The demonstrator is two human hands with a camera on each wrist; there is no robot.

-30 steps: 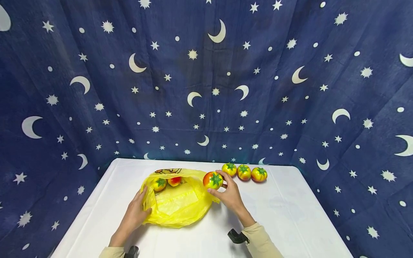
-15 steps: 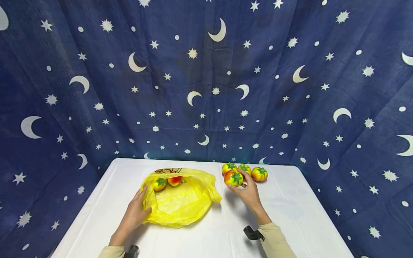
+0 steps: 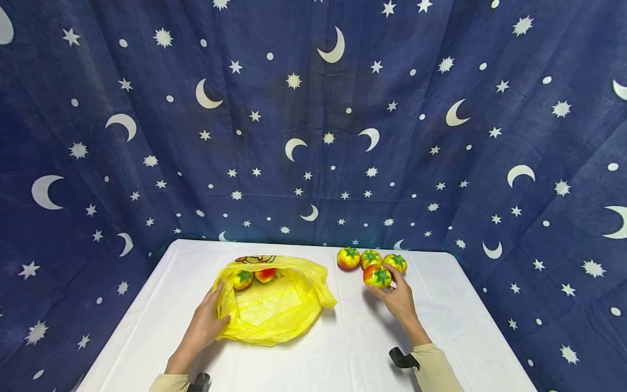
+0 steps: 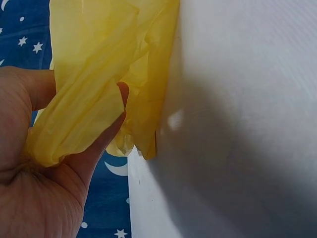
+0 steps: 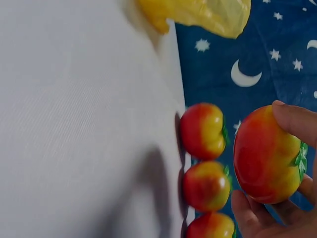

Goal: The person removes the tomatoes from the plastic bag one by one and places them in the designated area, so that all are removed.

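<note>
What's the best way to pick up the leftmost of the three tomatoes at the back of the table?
Probably by its rounded sides, thumb opposite fingers, coming from the near left: the leftmost tomato is squat, sits with its green leaves upward, and has the middle tomato close on its right.

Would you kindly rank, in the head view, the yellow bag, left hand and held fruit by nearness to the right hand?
1. Held fruit, in right hand.
2. Yellow bag, to the left.
3. Left hand, gripping bag's left side.
</note>
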